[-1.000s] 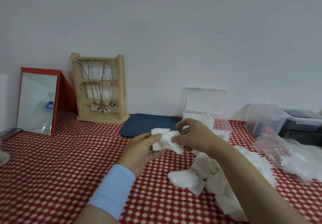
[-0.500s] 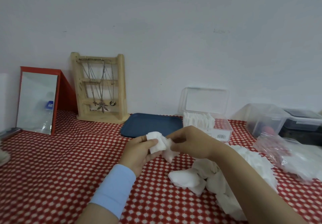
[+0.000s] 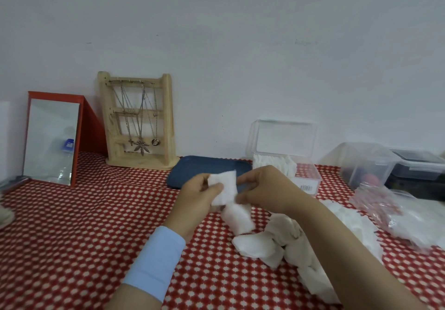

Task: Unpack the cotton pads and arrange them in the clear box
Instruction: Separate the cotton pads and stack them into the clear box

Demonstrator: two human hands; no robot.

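Observation:
A small stack of white square cotton pads [image 3: 225, 186] is held above the red checked cloth. My left hand [image 3: 197, 197] grips its left side, thumb on the front. My right hand [image 3: 262, 189] pinches its right edge, and another pad [image 3: 237, 218] hangs just below the stack. Behind my right hand stands the clear box [image 3: 305, 176], lid up, with a row of pads [image 3: 273, 165] upright in its left part. A loose heap of cotton pads [image 3: 277, 244] lies on the cloth under my right forearm.
A dark blue tray [image 3: 204, 168] lies behind my hands. A wooden necklace stand [image 3: 138, 119] and a red-framed mirror [image 3: 51, 138] lean at the back left. Clear bins [image 3: 366, 162] and a crumpled plastic bag [image 3: 397, 215] sit at the right.
The crumpled pads between my hands have been straightened into a flat, squared stack facing me. One pad now hangs below it. Both hands stay in about the same place.

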